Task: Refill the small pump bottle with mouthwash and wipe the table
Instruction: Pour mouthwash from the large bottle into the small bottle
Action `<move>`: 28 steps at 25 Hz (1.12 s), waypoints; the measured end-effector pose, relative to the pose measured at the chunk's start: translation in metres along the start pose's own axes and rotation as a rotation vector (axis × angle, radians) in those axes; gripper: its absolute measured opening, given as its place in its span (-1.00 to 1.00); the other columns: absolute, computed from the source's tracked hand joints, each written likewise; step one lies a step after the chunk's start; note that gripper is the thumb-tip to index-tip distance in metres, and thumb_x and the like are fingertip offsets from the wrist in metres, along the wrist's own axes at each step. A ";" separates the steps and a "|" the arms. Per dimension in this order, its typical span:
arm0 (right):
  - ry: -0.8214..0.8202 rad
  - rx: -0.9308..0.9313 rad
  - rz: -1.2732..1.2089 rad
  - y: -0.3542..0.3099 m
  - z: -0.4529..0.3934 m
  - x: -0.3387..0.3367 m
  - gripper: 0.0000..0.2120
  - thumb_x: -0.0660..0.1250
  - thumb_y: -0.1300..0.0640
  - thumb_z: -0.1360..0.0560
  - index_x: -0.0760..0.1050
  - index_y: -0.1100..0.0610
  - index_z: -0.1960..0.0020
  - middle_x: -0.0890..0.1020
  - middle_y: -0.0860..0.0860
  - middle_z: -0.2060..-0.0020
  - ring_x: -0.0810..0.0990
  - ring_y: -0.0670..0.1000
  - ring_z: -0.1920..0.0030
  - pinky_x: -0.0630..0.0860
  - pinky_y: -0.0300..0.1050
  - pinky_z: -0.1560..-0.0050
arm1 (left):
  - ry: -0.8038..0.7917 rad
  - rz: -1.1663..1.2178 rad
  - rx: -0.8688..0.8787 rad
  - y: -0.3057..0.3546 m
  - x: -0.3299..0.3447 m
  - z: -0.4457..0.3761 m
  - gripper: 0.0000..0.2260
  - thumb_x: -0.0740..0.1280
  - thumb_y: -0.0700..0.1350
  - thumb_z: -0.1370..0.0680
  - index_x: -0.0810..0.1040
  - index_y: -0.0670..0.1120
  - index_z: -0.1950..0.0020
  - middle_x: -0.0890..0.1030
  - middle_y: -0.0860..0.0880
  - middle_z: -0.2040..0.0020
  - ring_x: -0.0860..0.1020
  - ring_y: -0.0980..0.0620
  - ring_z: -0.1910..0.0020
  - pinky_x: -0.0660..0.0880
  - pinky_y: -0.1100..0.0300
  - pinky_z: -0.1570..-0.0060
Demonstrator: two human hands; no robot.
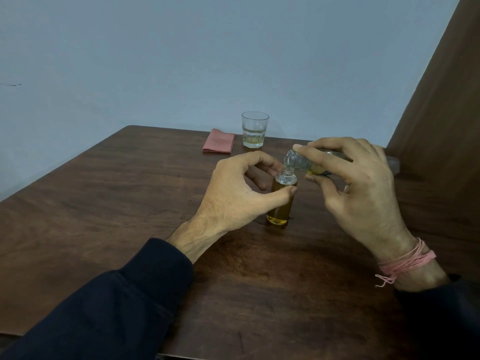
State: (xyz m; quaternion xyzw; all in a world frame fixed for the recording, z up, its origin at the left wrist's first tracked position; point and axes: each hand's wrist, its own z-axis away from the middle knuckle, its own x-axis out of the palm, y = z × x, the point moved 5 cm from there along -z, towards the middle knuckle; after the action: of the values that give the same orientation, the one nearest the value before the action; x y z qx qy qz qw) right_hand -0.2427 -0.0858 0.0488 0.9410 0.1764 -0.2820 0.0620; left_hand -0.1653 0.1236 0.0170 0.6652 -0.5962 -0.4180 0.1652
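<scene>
A small clear bottle (281, 203) with no pump on it stands upright on the brown wooden table (130, 198), holding amber liquid. My left hand (239, 196) grips it between thumb and fingers. My right hand (358, 183) holds a larger clear bottle (298, 162) tipped sideways. Its open mouth rests over the small bottle's neck. Most of the larger bottle is hidden behind my fingers. A thin dark wet mark shows on the table at the small bottle's base.
A folded pink cloth (219, 141) lies at the table's far edge. Beside it on the right stands a drinking glass (254, 129) with a little yellowish liquid. A brown panel (436, 126) rises along the table's right side. A blue wall stands behind.
</scene>
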 end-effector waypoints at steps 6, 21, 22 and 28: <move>-0.006 0.105 -0.189 0.000 -0.001 0.001 -0.41 0.62 0.23 -0.56 0.59 0.05 -0.55 0.66 0.02 -0.29 0.64 0.06 -0.32 0.64 0.09 -0.33 | 0.020 -0.012 0.007 -0.001 -0.001 -0.001 -0.70 0.74 0.17 -0.44 0.78 0.17 -0.09 0.76 0.27 0.07 0.76 0.12 0.09 0.69 0.27 0.03; -0.012 0.714 -0.764 0.036 0.007 0.020 -0.42 0.48 0.25 -0.66 0.33 -0.07 -0.55 0.58 -0.10 -0.42 0.68 -0.24 -0.28 0.67 -0.28 -0.19 | 0.107 -0.033 -0.012 -0.011 -0.009 -0.005 -0.71 0.71 0.20 -0.40 0.78 0.20 -0.06 0.72 0.40 0.13 0.76 0.16 0.02 0.56 0.50 0.03; 0.002 0.727 -0.810 0.039 0.007 0.021 -0.44 0.47 0.27 -0.67 0.35 -0.07 -0.53 0.60 -0.08 -0.40 0.70 -0.22 -0.25 0.67 -0.31 -0.13 | 0.107 -0.039 -0.016 -0.013 -0.010 -0.006 -0.71 0.73 0.18 -0.41 0.79 0.19 -0.07 0.72 0.40 0.13 0.76 0.16 0.02 0.56 0.50 0.03; 0.090 0.829 -0.889 0.053 0.011 0.023 -0.40 0.56 0.06 -0.50 0.41 -0.05 -0.46 0.68 0.05 -0.30 0.75 -0.09 -0.19 0.68 -0.20 -0.09 | 0.124 -0.052 -0.037 -0.014 -0.012 -0.007 -0.70 0.75 0.15 -0.42 0.78 0.20 -0.08 0.78 0.25 0.07 0.76 0.17 0.05 0.59 0.49 0.04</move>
State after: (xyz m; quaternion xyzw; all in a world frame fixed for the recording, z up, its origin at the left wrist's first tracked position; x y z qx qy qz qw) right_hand -0.2108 -0.1309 0.0273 0.7341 0.4302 -0.2861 -0.4407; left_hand -0.1504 0.1363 0.0154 0.7020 -0.5593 -0.3911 0.2033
